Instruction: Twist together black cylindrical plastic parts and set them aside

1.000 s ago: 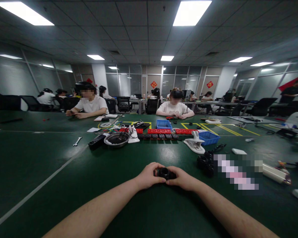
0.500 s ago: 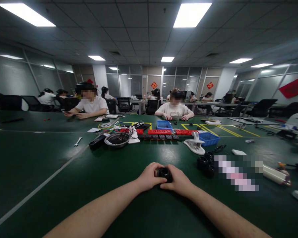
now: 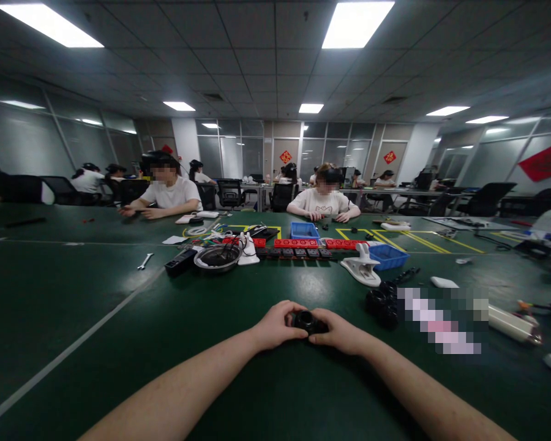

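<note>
At the lower centre of the frame, the left hand [image 3: 278, 326] and right hand [image 3: 340, 331] are pinching a black ring-topped part [image 3: 305, 320] between thumbs and curled fingers, apparently manipulating it two-handed. The next move probably calls for steadying one side. Fingers are hiding its flanks; pixelation is masking an object [image 3: 438, 324] at right.

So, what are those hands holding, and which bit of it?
A small black round part. The left hand holds its left side and the right hand its right side.
</note>
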### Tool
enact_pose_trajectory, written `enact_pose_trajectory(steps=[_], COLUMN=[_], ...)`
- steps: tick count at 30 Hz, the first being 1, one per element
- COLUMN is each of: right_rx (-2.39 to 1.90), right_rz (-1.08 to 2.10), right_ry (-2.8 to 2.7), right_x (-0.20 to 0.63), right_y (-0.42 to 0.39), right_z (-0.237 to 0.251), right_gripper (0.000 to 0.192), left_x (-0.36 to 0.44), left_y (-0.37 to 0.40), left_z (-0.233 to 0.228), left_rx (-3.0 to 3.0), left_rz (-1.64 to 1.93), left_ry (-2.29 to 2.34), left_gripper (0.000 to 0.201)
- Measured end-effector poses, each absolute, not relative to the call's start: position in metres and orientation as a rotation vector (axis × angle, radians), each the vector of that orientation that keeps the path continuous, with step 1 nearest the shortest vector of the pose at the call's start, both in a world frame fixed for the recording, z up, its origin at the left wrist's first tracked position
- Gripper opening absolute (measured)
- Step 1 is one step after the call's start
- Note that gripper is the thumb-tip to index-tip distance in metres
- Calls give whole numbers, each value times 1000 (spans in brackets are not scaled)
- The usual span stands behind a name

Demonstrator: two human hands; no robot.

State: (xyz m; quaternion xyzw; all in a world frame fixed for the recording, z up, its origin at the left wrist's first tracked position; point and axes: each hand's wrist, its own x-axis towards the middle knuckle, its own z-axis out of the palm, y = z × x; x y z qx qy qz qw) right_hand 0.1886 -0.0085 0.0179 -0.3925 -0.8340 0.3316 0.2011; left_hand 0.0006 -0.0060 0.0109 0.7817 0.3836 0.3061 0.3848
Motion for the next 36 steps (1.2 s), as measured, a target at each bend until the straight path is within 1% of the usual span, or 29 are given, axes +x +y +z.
enact_pose_trajectory(steps=[5,8,11,15,18,20,23,24,30,36], right_rx=[-1142,-1240,-1355,-1563,-1598,-1492,-1244,-1183,-1091,-1141], right_rz=[952,897,727,377,289,348,538,609,927,1005], right_ry=[-2294,-2274,-2273,-2237,-2244,-2285,-2334,-2340,-2314,-2257], right_x=[190,188,183,172,168,170,179,182,192,192], right_y=[-7,-7,-8,-12,-16,-18,-16,-15,-6,-4], right_z=[12,9,6,0,0,3,9,11,12,12], right_gripper=[27,28,31,35,38,44,53,53,34,30], left_x=[1,5,9,12,11,9,5,4,2,2], left_y=[-6,-9,-13,-14,-12,-9,-6,-6,-6,-7], left_z=[10,10,9,4,1,1,4,5,10,11], left_rx=[2001,1983,1960,1963,1971,1988,2022,2029,2029,2032], left_rz=[785,796,841,918,904,874,831,820,768,766], left_ry=[993,1037,1110,1212,1203,1139,1035,1013,979,1002], left_gripper=[41,41,41,38,39,40,39,39,41,41])
